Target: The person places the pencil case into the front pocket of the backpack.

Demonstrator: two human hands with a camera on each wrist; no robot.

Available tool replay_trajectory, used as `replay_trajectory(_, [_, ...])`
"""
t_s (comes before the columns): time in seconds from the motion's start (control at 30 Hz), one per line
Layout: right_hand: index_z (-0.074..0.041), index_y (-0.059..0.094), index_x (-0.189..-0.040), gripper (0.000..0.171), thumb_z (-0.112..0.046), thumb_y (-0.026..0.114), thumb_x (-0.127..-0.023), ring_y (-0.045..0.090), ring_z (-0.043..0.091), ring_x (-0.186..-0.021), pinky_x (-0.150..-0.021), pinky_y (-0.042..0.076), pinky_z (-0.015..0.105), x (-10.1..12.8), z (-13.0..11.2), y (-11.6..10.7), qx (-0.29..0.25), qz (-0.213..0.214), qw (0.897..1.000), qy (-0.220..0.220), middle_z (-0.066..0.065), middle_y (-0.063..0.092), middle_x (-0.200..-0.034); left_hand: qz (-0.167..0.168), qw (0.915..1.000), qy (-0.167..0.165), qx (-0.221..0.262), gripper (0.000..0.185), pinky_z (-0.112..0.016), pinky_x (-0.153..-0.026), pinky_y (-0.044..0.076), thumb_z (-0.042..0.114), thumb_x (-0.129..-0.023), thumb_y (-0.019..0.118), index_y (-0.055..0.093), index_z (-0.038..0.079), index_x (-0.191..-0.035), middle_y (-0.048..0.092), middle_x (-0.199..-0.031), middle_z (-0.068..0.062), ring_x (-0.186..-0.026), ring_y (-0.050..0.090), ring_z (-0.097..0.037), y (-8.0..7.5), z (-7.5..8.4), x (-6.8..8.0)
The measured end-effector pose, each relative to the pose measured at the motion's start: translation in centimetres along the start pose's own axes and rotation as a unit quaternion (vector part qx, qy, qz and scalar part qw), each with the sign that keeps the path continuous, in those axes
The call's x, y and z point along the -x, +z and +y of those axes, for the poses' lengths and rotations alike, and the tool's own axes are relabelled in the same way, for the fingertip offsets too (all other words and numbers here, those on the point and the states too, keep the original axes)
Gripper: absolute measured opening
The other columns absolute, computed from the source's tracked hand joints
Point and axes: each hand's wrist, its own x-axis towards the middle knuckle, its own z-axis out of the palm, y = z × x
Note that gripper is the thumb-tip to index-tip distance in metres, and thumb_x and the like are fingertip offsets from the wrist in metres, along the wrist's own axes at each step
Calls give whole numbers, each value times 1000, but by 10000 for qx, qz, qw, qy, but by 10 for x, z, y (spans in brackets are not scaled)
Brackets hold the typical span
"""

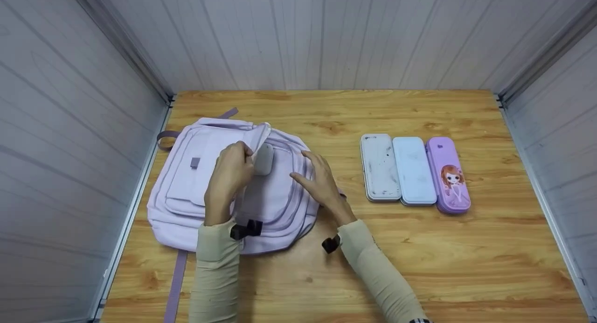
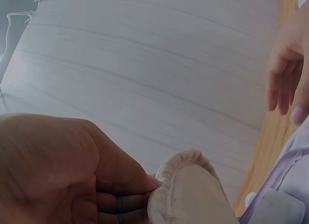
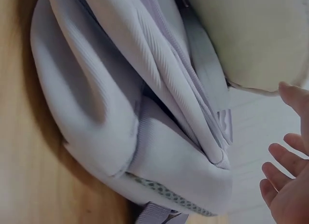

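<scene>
A pale lavender backpack [image 1: 196, 141] lies on the wooden table, its front pocket opened. My left hand [image 1: 228, 173] pinches the edge of the pocket's flap [image 2: 193, 195] between thumb and fingers and holds it raised. The flap's cream lining [image 3: 251, 40] shows in the right wrist view. Under the flap, a white rounded case [image 1: 264, 159] is partly visible in the pocket; its rest is hidden. My right hand [image 1: 322, 180] is over the backpack's right side, fingers spread and thumb apart, gripping nothing.
To the right, a scuffed white case [image 1: 381, 166], a light blue case [image 1: 414, 171] and a purple pencil case [image 1: 445, 159] with a doll picture stand side by side. A strap [image 1: 175, 285] trails toward the front. Panel walls [image 1: 298, 38] enclose the table [image 1: 503, 248] at back and sides.
</scene>
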Motion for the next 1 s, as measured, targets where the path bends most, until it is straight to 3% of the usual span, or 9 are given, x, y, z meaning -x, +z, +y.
replay_trajectory(0.43, [-4,52,-133,62,-30,75,-82,46,28,-128,-110,32,44,27,-1,-22,-179,598,9978,224,15,54,-133,-152,9999,-44,70,20,-47,-82,49,5,-91,45,61,-5,-99,62,-98,-22,-93,60,-37,-1,-1,0])
replay_trajectory(0.67, [-4,52,-133,61,-27,75,-82,45,28,-127,-109,32,44,39,14,-36,-213,939,9928,711,12,53,-133,-166,9998,-45,72,21,-48,-84,48,5,-91,45,61,-5,-99,62,-99,-22,-95,60,-37,-1,-1,0])
replay_trajectory(1.0, [-1,53,-129,54,-18,74,-82,44,33,-128,-109,31,46,55,36,-53,-25,1449,9842,1016,18,52,-132,-113,9999,68,36,20,-48,-84,48,3,-90,46,61,-6,-98,63,-99,-23,-95,61,-38,-2,-1,0])
